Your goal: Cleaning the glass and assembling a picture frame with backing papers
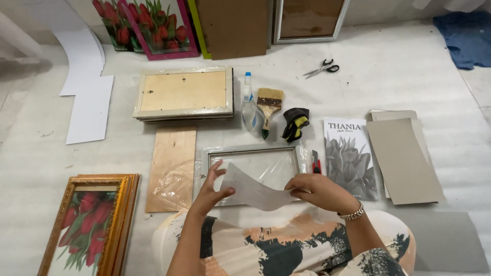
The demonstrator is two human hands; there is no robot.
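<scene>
Both my hands hold a white sheet of paper [253, 190] above a silver picture frame [250, 151] that lies flat on the floor and is partly covered in clear plastic wrap. My left hand [210, 188] pinches the sheet's left edge with fingers spread. My right hand [317, 190], with a bracelet on the wrist, grips the right edge. The frame's lower part is hidden behind the sheet and my hands.
A plywood backing board [171, 166] lies left of the frame. A stack of frames [184, 94], a spray bottle [248, 105], a brush [268, 107], gloves [295, 123], scissors [322, 68], a red cutter [316, 162], a printed sheet [350, 158], grey cardboard [404, 158] and gold frames with tulip prints [87, 225] surround it.
</scene>
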